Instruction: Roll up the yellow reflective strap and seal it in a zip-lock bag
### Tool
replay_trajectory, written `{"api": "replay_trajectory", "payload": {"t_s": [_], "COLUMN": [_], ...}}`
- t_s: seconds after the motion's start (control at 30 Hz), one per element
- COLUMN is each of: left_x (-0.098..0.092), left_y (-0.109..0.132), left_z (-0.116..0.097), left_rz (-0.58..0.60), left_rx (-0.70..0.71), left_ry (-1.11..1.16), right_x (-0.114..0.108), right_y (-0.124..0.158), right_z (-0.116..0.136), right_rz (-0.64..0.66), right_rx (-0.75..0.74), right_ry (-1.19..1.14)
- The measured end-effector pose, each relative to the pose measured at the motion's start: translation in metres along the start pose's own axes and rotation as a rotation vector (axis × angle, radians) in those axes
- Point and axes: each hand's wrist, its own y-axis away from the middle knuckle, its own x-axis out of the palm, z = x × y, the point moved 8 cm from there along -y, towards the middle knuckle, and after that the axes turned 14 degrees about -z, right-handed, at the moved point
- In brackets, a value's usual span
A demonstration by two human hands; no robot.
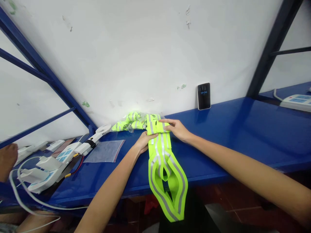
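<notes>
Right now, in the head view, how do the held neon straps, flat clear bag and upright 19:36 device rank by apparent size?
Largest to smallest:
1. Neon straps
2. Flat clear bag
3. 19:36 device

Two grips, the left grip [143, 142] and the right grip [178, 130], are holding one green stripy band [181, 187]. More bands [132, 123] are lying in a pile, too jumbled to count. One white fan [104, 129] is lying near one flat clear bag [105, 152]. One little screen [204, 97] is showing the time. At least two white power strips are showing: one left strip [39, 187] and one right strip [297, 102]. Two white plugs [50, 162] are sitting in the left strip.
</notes>
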Motion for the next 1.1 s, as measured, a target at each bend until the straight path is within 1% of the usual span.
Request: {"api": "replay_trajectory", "payload": {"t_s": [0.1,0.3,0.4,0.53,0.67,0.77,0.83,0.9,0.97,1.03,1.1], "left_x": [0.000,-0.001,-0.003,-0.004,-0.003,0.000,0.005,0.010,0.012,0.012,0.012], "left_y": [0.002,0.000,-0.002,-0.002,0.000,0.001,0.004,0.008,0.010,0.010,0.010], "left_z": [-0.001,-0.006,-0.008,-0.008,-0.009,-0.010,-0.009,-0.007,-0.005,-0.004,-0.004], "left_rz": [-0.036,-0.103,-0.113,-0.091,-0.060,-0.019,0.056,0.123,0.143,0.136,0.131], "left_rx": [0.004,0.078,0.097,0.103,0.120,0.121,0.092,0.059,0.039,0.030,0.036], "left_ry": [-0.002,0.007,0.008,-0.037,-0.121,-0.103,-0.053,-0.027,-0.037,-0.053,-0.052], "right_x": [0.000,0.002,0.003,0.005,0.005,0.004,0.003,0.001,0.000,0.001,0.002], "right_y": [0.000,0.003,0.004,0.005,0.005,0.004,0.002,0.001,0.000,0.002,0.006], "right_z": [-0.002,-0.015,-0.018,-0.018,-0.017,-0.016,-0.015,-0.012,-0.004,0.007,0.014], "right_rz": [-0.011,-0.019,-0.024,-0.018,-0.014,-0.020,-0.031,-0.037,-0.029,-0.016,-0.011], "right_rx": [0.004,0.144,0.177,0.200,0.192,0.174,0.152,0.099,-0.016,-0.163,-0.269], "right_ry": [-0.033,-0.100,-0.121,-0.153,-0.153,-0.153,-0.151,-0.121,-0.075,-0.040,0.001]}}
